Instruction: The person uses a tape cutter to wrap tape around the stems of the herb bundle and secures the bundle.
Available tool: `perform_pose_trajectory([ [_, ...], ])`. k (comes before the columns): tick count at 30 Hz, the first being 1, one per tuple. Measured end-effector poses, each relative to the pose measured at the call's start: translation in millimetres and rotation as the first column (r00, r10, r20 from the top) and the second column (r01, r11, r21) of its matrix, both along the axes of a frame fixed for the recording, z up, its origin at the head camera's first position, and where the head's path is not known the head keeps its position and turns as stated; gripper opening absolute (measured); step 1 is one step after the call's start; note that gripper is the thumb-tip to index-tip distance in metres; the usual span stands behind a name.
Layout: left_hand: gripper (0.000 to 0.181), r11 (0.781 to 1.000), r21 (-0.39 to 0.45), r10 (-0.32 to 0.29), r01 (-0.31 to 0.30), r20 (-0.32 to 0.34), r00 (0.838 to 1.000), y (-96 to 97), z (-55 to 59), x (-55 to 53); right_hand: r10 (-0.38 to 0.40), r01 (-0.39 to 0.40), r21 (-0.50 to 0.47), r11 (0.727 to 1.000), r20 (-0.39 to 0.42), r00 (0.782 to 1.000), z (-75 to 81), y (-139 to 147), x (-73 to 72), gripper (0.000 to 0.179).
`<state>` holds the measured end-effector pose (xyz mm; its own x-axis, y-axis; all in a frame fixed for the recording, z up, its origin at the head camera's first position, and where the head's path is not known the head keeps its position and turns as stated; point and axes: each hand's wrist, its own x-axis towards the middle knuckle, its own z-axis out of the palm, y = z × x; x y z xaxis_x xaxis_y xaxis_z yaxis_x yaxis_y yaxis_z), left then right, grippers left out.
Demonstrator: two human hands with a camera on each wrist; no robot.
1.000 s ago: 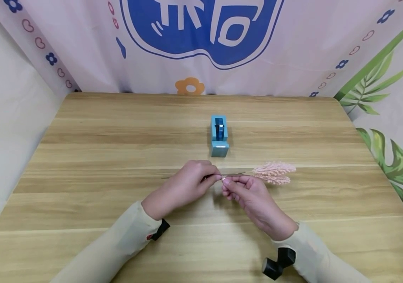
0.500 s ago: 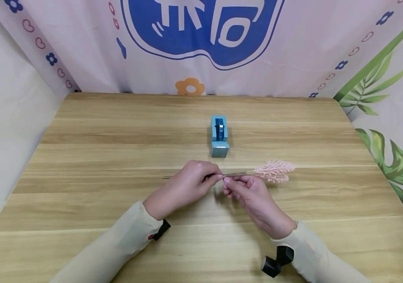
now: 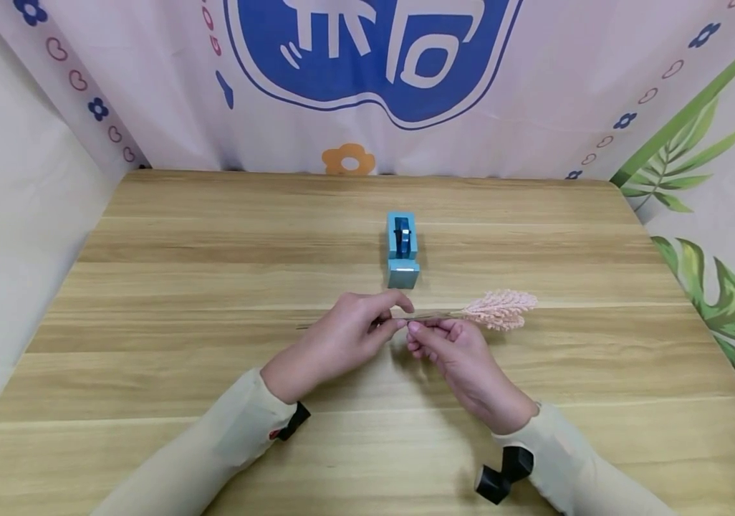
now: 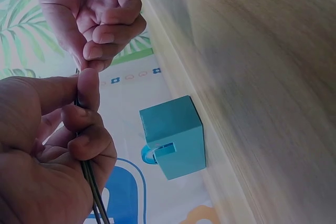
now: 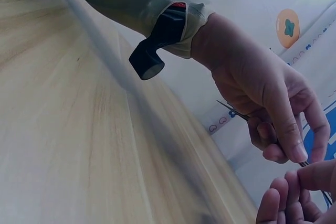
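Pale pink artificial flower sprays with thin dark stems lie crosswise between both hands, flower heads to the right. My left hand holds the stems in its curled fingers, its index finger raised and arched over them in the head view. Close beside it, my right hand pinches the stems between thumb and index finger just below the flowers. Thumbs and fingertips of both hands nearly meet. Fingers hide part of the stems, whose ends show left of my left hand. A light blue tape dispenser stands just beyond the hands.
The wooden table extends around both hands. Behind it hangs a printed curtain. A black wrist-worn device juts from the right sleeve, close above the tabletop.
My left index finger has lifted off the stems. The flower heads have turned slightly and tipped up a little. A small pale bit at the fingertips a second ago no longer shows.
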<state>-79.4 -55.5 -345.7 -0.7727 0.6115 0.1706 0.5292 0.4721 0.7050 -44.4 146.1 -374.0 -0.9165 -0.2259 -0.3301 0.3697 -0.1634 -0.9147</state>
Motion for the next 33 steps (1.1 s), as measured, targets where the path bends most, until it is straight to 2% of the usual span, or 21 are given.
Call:
perform_pose_trajectory([
  [4, 0.014, 1.0, 0.023, -0.01, 0.01, -0.011, 1.0, 0.3, -1.4, -0.3, -0.015, 0.015, 0.001, 1.0, 0.001, 1.0, -1.6, -0.6, -0.2, 0.013],
  [14, 0.016, 1.0, 0.016, -0.002, 0.001, 0.029, 1.0, 2.2, -2.8, -2.0, -0.045, 0.044, -0.016, 0.999, -0.017, 0.999, -7.0, -1.2, -0.9, 0.01],
  [20, 0.014, 0.999, 0.036, -0.013, 0.013, -0.001, 1.0, 2.9, -2.8, -3.6, -0.057, 0.056, -0.039, 0.998, -0.032, 0.998, -7.7, -1.4, -2.3, 0.014],
  [24, 0.014, 0.999, 0.039, -0.018, 0.018, -0.02, 1.0, 2.7, -4.8, -4.5, -0.058, 0.057, -0.019, 0.998, -0.013, 0.998, -6.6, -0.8, -1.9, 0.017],
  [29, 0.016, 0.999, 0.033, -0.014, 0.014, -0.018, 1.0, 2.0, -5.4, -4.4, -0.005, 0.004, 0.066, 0.998, 0.009, 1.0, -4.4, 0.7, -0.2, 0.031],
  [33, 0.016, 1.0, 0.017, -0.003, 0.003, 0.009, 1.0, 1.7, -3.2, -3.0, 0.115, -0.112, 0.176, 0.978, -0.011, 0.993, -4.5, 4.5, 0.9, 0.041],
])
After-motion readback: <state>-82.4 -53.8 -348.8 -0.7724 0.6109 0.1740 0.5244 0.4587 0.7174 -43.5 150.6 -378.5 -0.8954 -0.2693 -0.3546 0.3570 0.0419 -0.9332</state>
